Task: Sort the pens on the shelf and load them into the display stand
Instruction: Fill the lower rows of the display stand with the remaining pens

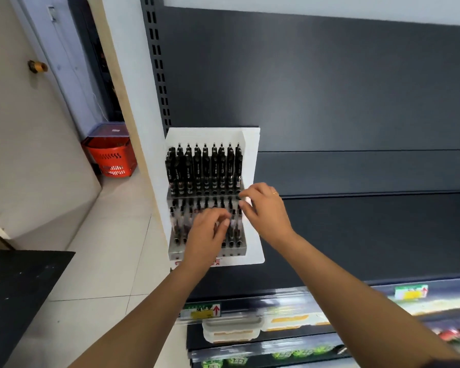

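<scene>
Lower-row pens [234, 229] under left hand [208, 235]

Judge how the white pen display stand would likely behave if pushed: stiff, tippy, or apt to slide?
Probably top-heavy: the display stand has a tall thin white back and a full upper row of black pens, so a high push may tip it. It seems to rest on the smooth dark shelf, so it likely slides.

Dark shelving back panel [329, 83], pale tiled floor [112, 261], red basket [112, 158], door [19, 128]
</scene>
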A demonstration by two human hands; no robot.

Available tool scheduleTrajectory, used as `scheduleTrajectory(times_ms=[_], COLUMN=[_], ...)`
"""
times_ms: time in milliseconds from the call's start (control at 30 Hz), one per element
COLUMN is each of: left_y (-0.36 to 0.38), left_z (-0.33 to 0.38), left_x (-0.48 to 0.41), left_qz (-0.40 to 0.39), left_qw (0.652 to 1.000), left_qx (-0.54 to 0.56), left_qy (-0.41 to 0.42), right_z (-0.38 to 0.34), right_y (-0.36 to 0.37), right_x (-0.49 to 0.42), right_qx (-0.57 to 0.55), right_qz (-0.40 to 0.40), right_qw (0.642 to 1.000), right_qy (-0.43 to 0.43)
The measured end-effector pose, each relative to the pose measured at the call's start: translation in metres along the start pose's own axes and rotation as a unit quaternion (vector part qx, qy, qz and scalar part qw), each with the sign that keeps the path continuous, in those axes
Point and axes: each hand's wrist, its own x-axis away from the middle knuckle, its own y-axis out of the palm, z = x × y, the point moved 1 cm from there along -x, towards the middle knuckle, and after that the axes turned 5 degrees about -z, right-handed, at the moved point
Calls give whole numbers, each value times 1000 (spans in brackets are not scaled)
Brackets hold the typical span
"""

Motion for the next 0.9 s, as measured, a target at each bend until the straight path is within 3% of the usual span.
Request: scheduleTrajectory(times_ms=[167,433,900], left_y=[59,210,461], left_z=[52,163,302], left_x=[-21,-54,-135], left_qz=[-43,-82,-217], left_qw=[994,984,959], left_qx=[-65,-132,-96], left_qy=[80,83,157], right_z=[72,235,479], right_y=[-40,-149,-264], right_x=[38,129,207], right_qx=[26,177,166], right_qz=[11,8,-17], right_qw=[999,978,943], right_qy=[31,111,289])
